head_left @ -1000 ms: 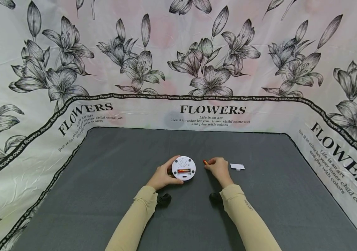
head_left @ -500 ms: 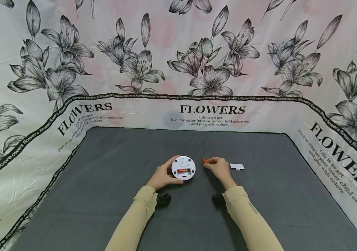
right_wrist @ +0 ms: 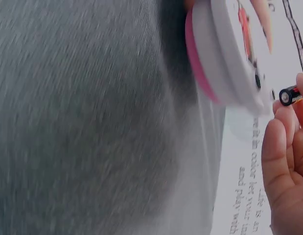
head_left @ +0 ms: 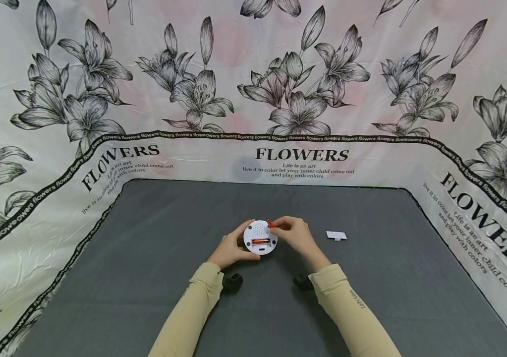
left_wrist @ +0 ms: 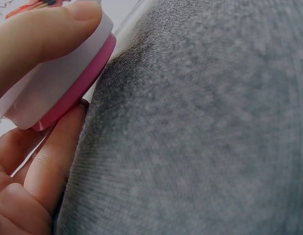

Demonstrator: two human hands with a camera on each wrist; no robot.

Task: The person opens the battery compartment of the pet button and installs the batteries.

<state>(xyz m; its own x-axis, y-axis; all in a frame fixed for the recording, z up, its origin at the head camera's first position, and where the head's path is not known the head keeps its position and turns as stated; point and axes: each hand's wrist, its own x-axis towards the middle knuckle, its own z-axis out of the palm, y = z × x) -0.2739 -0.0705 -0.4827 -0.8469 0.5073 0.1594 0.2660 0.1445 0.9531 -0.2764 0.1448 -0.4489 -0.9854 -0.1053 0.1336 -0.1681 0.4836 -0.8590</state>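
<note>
My left hand [head_left: 231, 249] grips a round white device [head_left: 257, 229] by its left side, its underside facing up. That underside has small holes, dark round feet and an uncovered battery compartment with a red battery [head_left: 260, 241] in it. In the left wrist view, the thumb [left_wrist: 48, 34] lies on the white body and fingers support the pink side [left_wrist: 78, 93]. My right hand [head_left: 295, 235] pinches a second red-and-black battery [right_wrist: 290, 96] between thumb and fingers. In the head view, this battery overlaps the device's upper right rim.
A white battery cover [head_left: 336, 235] with a small tab lies on the grey cloth [head_left: 182, 218], right of my right hand. Black wrist cameras [head_left: 233, 283] sit under both sleeves. Behind, the cloth has a white floral border [head_left: 298, 163].
My right hand has moved left with its battery, from beside the device to its upper right rim. The left hand and device have stayed in place.
</note>
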